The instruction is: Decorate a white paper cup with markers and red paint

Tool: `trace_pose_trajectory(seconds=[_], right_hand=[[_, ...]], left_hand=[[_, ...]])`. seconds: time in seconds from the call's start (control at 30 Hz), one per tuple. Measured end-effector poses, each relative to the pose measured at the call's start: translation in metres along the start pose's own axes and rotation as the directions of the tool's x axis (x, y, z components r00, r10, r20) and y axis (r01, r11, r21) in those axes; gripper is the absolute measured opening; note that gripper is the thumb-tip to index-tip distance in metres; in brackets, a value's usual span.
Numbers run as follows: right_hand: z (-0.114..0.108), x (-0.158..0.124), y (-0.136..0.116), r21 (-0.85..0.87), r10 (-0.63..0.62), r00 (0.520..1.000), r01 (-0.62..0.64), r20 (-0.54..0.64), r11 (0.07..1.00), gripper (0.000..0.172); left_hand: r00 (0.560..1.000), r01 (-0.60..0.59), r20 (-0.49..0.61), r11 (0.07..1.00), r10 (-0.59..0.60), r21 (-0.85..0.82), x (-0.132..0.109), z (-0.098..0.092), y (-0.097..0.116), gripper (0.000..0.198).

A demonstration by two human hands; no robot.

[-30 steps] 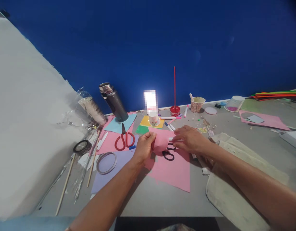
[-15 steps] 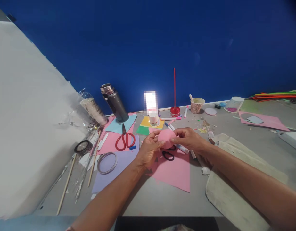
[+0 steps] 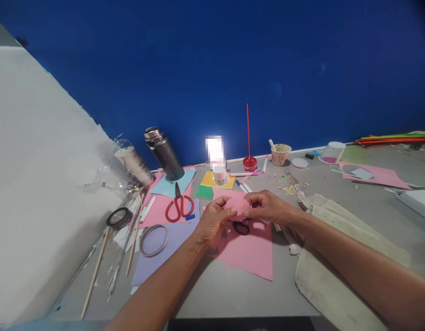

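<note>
Both hands hold one round pink paper piece [image 3: 238, 205] above the table. My left hand [image 3: 215, 219] pinches its left edge, thumb on the near face. On the opposite edge, my right hand [image 3: 266, 207] grips it the same way. Beneath lies a pink paper sheet [image 3: 254, 257], and on it the dark handle loop of a pair of scissors [image 3: 241, 228] shows; the rest is hidden by the hands and paper. White markers [image 3: 240, 185] lie just behind the right hand, partly covered.
Left are red-handled scissors [image 3: 180, 209], a tape ring [image 3: 153, 240], black tape [image 3: 118, 217], a dark flask [image 3: 166, 156] and stacked paper cups [image 3: 134, 164]. Behind stand a decorated cup [image 3: 220, 177] and a red stick in a round base [image 3: 249, 163]. A pale cloth [image 3: 336, 257] lies right.
The pink paper piece has tilted, so it looks flatter than before. Both hands keep their hold on it. The whole view has shifted slightly, with things appearing a little lower.
</note>
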State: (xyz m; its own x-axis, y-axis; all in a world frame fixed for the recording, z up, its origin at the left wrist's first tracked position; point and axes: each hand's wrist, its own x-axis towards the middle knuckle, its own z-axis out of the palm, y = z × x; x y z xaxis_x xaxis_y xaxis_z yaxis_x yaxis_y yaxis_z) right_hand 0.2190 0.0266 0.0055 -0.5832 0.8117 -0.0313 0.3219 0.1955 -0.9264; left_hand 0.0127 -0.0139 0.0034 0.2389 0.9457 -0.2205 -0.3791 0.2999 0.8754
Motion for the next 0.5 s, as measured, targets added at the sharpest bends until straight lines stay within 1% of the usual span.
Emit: trace_pose_trajectory(seconds=[0.13,0.2,0.23,0.3,0.33,0.37,0.43,0.47,0.5], right_hand=[[0.000,0.000,-0.003,-0.114,0.018,1.000,-0.016,0.019,0.993,0.032],[-0.001,-0.002,-0.006,-0.184,0.037,0.999,-0.037,-0.001,0.982,0.028],[-0.002,-0.003,-0.007,-0.233,0.047,0.999,-0.052,-0.028,0.971,0.027],[-0.005,-0.006,-0.010,-0.356,0.062,0.993,-0.093,-0.098,0.930,0.030],[-0.007,-0.007,-0.011,-0.421,0.069,0.989,-0.119,-0.131,0.899,0.034],[-0.008,-0.008,-0.011,-0.482,0.080,0.985,-0.146,-0.154,0.864,0.037],[-0.011,-0.009,-0.010,-0.580,0.119,0.978,-0.196,-0.169,0.791,0.040],[-0.011,-0.009,-0.009,-0.616,0.147,0.975,-0.218,-0.164,0.757,0.039],[-0.012,-0.008,-0.008,-0.645,0.177,0.972,-0.237,-0.157,0.726,0.038]], left_hand=[[0.998,0.036,0.048,0.997,-0.039,0.069,0.000,-0.002,-0.002,0.039],[0.998,0.038,0.039,0.993,-0.042,0.108,0.001,-0.005,-0.003,0.039],[1.000,0.019,0.022,0.990,-0.022,0.137,0.002,-0.006,-0.002,0.037],[0.997,-0.065,-0.022,0.967,0.073,0.248,0.004,-0.009,0.000,0.028],[0.988,-0.128,-0.041,0.936,0.150,0.328,0.005,-0.010,0.001,0.022],[0.969,-0.200,-0.049,0.887,0.241,0.415,0.006,-0.011,0.002,0.016],[0.907,-0.337,-0.011,0.740,0.422,0.582,0.006,-0.013,0.004,0.005],[0.868,-0.394,0.029,0.652,0.496,0.648,0.005,-0.014,0.004,0.006],[0.830,-0.437,0.072,0.567,0.553,0.698,0.005,-0.015,0.003,0.012]])
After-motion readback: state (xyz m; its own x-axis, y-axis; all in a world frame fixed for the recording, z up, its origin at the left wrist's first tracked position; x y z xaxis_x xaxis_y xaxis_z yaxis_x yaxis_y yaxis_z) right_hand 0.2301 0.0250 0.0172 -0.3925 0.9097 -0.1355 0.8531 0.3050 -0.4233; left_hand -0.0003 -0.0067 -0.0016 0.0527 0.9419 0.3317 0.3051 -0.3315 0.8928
